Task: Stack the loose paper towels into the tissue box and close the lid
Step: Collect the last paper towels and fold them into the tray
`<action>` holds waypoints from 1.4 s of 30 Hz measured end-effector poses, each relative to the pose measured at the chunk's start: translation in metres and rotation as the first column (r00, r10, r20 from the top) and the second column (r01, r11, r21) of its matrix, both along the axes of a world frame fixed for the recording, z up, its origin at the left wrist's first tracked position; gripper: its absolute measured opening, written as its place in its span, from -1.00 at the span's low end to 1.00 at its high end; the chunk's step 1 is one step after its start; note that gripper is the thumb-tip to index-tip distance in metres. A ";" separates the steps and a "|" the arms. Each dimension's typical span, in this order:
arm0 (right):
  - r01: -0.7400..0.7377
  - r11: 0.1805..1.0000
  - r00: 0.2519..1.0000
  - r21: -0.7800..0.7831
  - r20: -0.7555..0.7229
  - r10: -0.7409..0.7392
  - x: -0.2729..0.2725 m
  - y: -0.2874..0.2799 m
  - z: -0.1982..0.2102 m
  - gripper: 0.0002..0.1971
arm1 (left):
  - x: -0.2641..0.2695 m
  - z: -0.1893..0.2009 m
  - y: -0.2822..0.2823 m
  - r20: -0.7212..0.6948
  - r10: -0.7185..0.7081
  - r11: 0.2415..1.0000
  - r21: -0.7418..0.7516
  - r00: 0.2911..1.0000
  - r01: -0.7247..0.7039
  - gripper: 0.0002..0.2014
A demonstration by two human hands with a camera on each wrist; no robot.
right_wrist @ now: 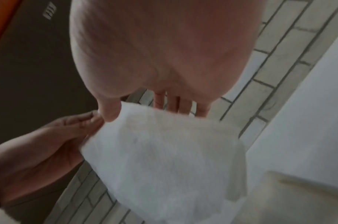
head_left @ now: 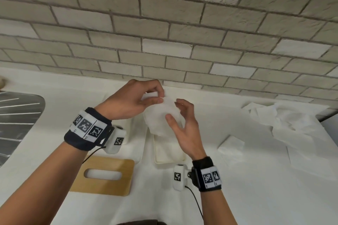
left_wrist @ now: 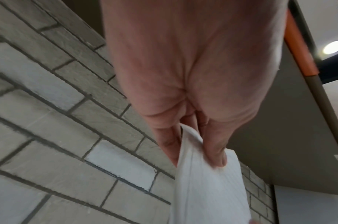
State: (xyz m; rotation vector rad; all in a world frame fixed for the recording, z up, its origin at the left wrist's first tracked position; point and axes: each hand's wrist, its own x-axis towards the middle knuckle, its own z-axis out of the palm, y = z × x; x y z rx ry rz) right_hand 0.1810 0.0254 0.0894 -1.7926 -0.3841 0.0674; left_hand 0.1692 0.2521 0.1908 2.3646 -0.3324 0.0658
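Note:
A white paper towel (head_left: 161, 118) hangs in the air above the open cream tissue box (head_left: 170, 153) on the white counter. My left hand (head_left: 160, 97) pinches the towel's top edge between thumb and fingertips; the left wrist view shows this pinch (left_wrist: 200, 151) with the towel (left_wrist: 202, 197) hanging below it. My right hand (head_left: 173, 109) holds the towel's right side, thumb on its front and fingers behind. In the right wrist view the towel (right_wrist: 164, 159) is blurred. The wooden lid (head_left: 104, 177), with an oval slot, lies flat to the box's left.
Several loose paper towels (head_left: 274, 120) lie crumpled at the back right, with a folded one (head_left: 231, 144) nearer the box. A metal sink drainboard (head_left: 18, 124) fills the left edge. A brick wall (head_left: 164, 33) stands directly behind the counter.

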 end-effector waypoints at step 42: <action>0.072 0.913 0.907 -0.402 -0.355 -0.228 -0.015 -0.036 -0.092 -0.74 | 0.065 -0.167 -0.046 -0.067 0.055 0.986 0.159 0.996 -0.044 -0.80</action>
